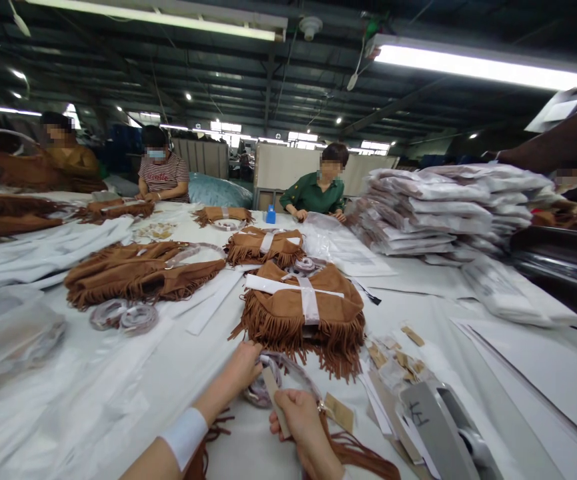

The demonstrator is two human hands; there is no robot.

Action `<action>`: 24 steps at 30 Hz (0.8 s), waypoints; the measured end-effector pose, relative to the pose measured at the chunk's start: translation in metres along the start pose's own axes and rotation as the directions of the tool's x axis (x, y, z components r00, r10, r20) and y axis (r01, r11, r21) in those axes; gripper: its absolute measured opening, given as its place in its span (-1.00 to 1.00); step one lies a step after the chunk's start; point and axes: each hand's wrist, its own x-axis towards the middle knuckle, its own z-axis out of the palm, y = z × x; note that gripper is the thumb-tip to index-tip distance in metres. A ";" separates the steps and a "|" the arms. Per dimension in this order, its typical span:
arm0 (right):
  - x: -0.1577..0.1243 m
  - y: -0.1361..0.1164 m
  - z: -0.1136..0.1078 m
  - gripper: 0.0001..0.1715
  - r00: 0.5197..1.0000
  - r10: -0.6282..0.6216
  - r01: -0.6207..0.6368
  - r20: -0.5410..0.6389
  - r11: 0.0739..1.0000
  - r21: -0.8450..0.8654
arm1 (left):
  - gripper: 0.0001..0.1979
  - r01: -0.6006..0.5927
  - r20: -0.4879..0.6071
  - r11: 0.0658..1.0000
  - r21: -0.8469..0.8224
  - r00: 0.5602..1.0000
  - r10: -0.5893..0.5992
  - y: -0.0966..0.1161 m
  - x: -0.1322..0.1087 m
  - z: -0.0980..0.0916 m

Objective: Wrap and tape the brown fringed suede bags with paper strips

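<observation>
My right hand (301, 421) is closed round a narrow beige-grey card tag (271, 387), held tilted over the table. My left hand (244, 367) reaches forward, its fingers bent in at the edge of a coiled strap wrapped in clear plastic (258, 395). Beneath and beside my hands lies a brown fringed bag (363, 455), mostly out of frame or hidden by my arms. A small tan paper tag (339, 413) hangs by its metal fitting, right of my right hand. Just ahead sits another brown fringed bag (278, 310) with a white band round it.
More fringed bags (143, 273) lie ahead and left. A grey dispenser-like device (438, 427) and small tan packets (403, 363) are at right. Bagged goods (448, 207) are piled high behind. Several people work across the table (418, 303), one in a green shirt (313, 193).
</observation>
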 end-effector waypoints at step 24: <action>0.001 -0.015 0.033 -0.77 0.991 0.089 -0.055 -0.095 0.947 0.317 | -0.81 -0.136 0.034 0.975 -0.178 0.989 0.144 0.016 -0.013 -0.025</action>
